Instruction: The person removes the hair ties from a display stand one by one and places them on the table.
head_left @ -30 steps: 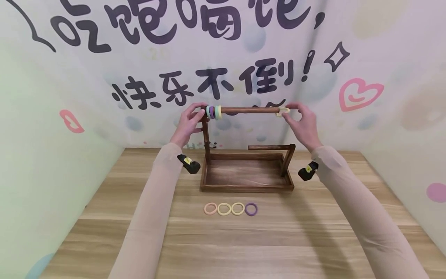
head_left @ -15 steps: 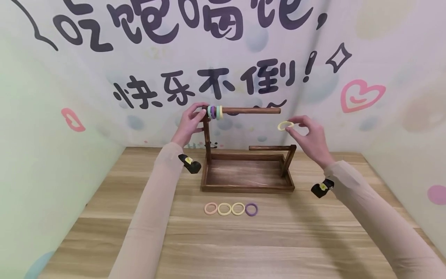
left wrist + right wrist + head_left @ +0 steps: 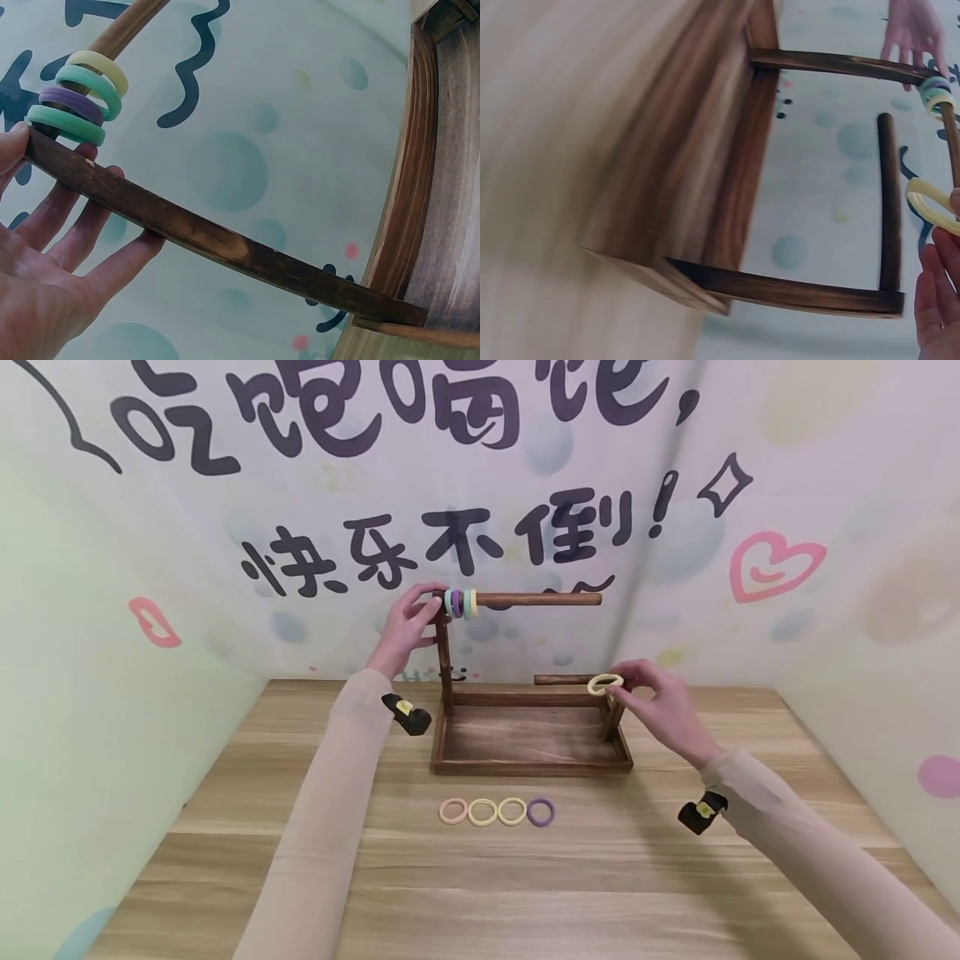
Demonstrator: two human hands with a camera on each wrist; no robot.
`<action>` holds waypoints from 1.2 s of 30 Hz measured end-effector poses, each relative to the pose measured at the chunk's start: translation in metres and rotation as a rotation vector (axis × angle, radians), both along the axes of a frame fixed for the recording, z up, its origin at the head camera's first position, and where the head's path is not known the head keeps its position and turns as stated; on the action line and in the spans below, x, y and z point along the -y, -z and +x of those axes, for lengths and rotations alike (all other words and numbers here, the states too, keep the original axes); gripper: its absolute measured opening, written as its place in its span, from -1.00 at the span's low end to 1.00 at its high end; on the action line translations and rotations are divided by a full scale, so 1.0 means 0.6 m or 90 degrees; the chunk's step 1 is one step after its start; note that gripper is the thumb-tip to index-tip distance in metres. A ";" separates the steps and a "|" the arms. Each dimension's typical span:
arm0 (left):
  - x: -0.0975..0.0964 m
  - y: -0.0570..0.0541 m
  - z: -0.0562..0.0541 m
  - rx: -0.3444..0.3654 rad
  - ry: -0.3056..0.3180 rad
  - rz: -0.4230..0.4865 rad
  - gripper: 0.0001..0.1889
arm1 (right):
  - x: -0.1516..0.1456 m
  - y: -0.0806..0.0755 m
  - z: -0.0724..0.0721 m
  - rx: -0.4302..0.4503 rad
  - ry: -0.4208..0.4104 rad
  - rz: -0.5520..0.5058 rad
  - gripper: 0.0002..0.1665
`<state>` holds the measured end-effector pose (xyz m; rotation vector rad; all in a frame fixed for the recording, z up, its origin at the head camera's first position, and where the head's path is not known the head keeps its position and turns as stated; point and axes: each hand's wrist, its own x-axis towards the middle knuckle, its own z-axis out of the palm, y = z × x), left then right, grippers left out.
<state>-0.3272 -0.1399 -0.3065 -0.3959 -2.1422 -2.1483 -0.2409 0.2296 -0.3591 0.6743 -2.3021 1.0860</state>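
Observation:
My left hand holds the top of the tall post on a dark wooden stand. Its thumb and fingers lie on either side of that post in the left wrist view. Beside the post, several green, purple and yellow hair ties hang on the upper rod. My right hand pinches a pale yellow hair tie between thumb and fingers. That hair tie overlaps the right end of the lower rod in the head view; the right wrist view shows it apart from this rod.
In front of the stand's tray a row of hair ties lies on the wooden table: a pink one, two yellow ones and a purple one. A printed backdrop stands behind.
My right hand has drawn the yellow hair tie off the upper rod's free end and lowered it to the height of the lower rod. The left hand stays on the post.

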 end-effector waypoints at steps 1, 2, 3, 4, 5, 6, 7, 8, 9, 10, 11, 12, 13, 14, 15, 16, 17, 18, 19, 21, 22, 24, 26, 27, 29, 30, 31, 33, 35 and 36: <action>0.000 0.000 0.000 -0.001 0.000 0.000 -0.65 | 0.000 0.006 0.003 0.002 -0.001 0.003 -0.73; 0.001 -0.001 0.000 -0.001 0.000 -0.002 -0.65 | -0.001 0.011 0.006 0.005 -0.001 0.007 -0.72; 0.001 -0.001 0.001 -0.001 0.001 -0.003 -0.65 | -0.001 0.017 0.009 0.008 -0.003 0.008 -0.72; 0.001 -0.002 0.001 -0.001 0.002 -0.004 -0.64 | -0.002 0.022 0.013 0.014 -0.007 0.006 -0.72; 0.002 -0.002 0.001 -0.002 0.002 -0.005 -0.64 | -0.003 0.028 0.016 0.023 -0.013 0.008 -0.72; 0.002 -0.002 0.000 -0.003 0.002 -0.006 -0.64 | -0.003 0.033 0.021 0.034 -0.021 0.009 -0.72; 0.001 -0.001 0.000 -0.003 0.003 -0.005 -0.65 | -0.005 0.040 0.025 0.048 -0.029 0.012 -0.73; 0.000 0.000 0.000 -0.003 0.003 -0.003 -0.65 | -0.006 0.046 0.030 0.063 -0.034 0.017 -0.73; 0.001 0.000 0.001 -0.004 0.003 -0.003 -0.66 | -0.005 0.051 0.034 0.078 -0.045 0.018 -0.73; 0.002 -0.001 0.001 -0.004 0.002 -0.002 -0.67 | -0.005 0.056 0.037 0.094 -0.054 0.019 -0.74; 0.002 -0.002 0.000 -0.005 0.001 0.000 -0.68 | -0.003 0.061 0.041 0.108 -0.062 0.021 -0.74; 0.003 -0.003 0.000 -0.004 0.001 0.002 -0.69 | -0.002 0.065 0.044 0.125 -0.070 0.019 -0.75; 0.002 -0.003 0.001 -0.003 0.002 0.004 -0.70 | 0.000 0.070 0.047 0.138 -0.075 0.019 -0.75; 0.002 -0.004 0.001 -0.002 0.003 0.003 -0.70 | 0.001 0.074 0.050 0.151 -0.078 0.019 -0.75; 0.002 -0.005 0.002 -0.002 0.004 0.001 -0.70 | 0.003 0.078 0.053 0.163 -0.083 0.016 -0.76; 0.002 -0.006 0.002 -0.002 0.005 0.001 -0.70 | 0.005 0.083 0.056 0.171 -0.087 0.016 -0.75; 0.001 -0.006 0.002 0.000 0.007 0.002 -0.70 | 0.007 0.086 0.059 0.179 -0.092 0.015 -0.76; 0.001 -0.006 0.003 0.000 0.008 -0.001 -0.69 | 0.009 0.090 0.061 0.187 -0.098 0.014 -0.76; 0.001 -0.006 0.003 0.002 0.007 -0.001 -0.69 | 0.011 0.095 0.064 0.192 -0.105 0.015 -0.75; 0.001 -0.006 0.004 0.005 0.004 -0.002 -0.69 | 0.015 0.104 0.068 0.204 -0.129 0.009 -0.75; 0.001 -0.005 0.004 0.005 0.003 0.001 -0.69 | 0.016 0.109 0.070 0.210 -0.142 0.003 -0.75; 0.001 -0.003 0.004 0.001 -0.001 -0.003 -0.70 | 0.017 0.119 0.075 0.222 -0.161 -0.003 -0.75; 0.001 -0.003 0.004 0.000 0.000 -0.002 -0.71 | 0.017 0.129 0.078 0.228 -0.172 0.002 -0.75; 0.001 -0.002 0.004 -0.001 0.000 -0.003 -0.71 | 0.017 0.133 0.079 0.230 -0.176 0.007 -0.74; 0.003 -0.003 0.004 0.000 0.000 -0.004 -0.70 | 0.016 0.140 0.081 0.231 -0.183 0.025 -0.73; 0.003 -0.003 0.004 0.001 0.001 -0.001 -0.70 | 0.016 0.142 0.082 0.232 -0.186 0.034 -0.73; 0.004 -0.004 0.004 0.003 0.001 0.001 -0.70 | 0.016 0.144 0.083 0.236 -0.189 0.041 -0.72; 0.004 -0.005 0.004 0.004 0.002 0.001 -0.71 | 0.015 0.147 0.086 0.253 -0.193 0.052 -0.73; 0.003 -0.006 0.005 0.004 0.003 0.003 -0.72 | 0.016 0.149 0.088 0.275 -0.195 0.069 -0.73; 0.002 -0.006 0.005 0.004 0.004 0.005 -0.72 | 0.016 0.150 0.089 0.291 -0.196 0.078 -0.74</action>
